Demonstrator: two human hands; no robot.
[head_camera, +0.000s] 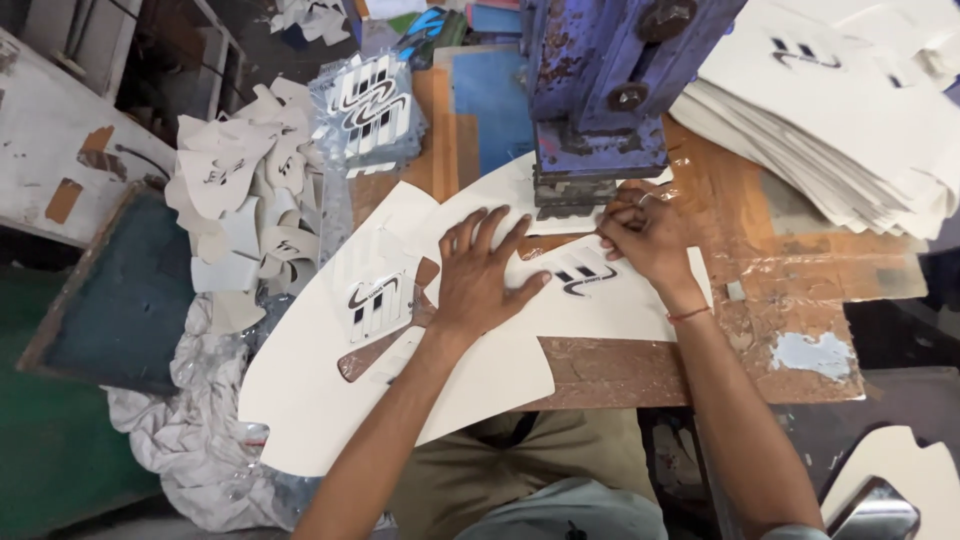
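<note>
Pressing flat, left hand (478, 275) pins white sheet (600, 305); right hand (645, 235) pinches its edge.

two hands (560, 255), one blue press (600, 90), two stacks of white cut pieces (240, 200)

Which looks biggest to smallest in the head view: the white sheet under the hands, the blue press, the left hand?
1. White sheet.
2. Blue press, though its top is cropped, so its full size is unsure.
3. Left hand.

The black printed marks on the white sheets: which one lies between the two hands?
The black mark just below the blue press, between left hand and right hand. The other mark, with upright bars, lies left of both hands.
</note>
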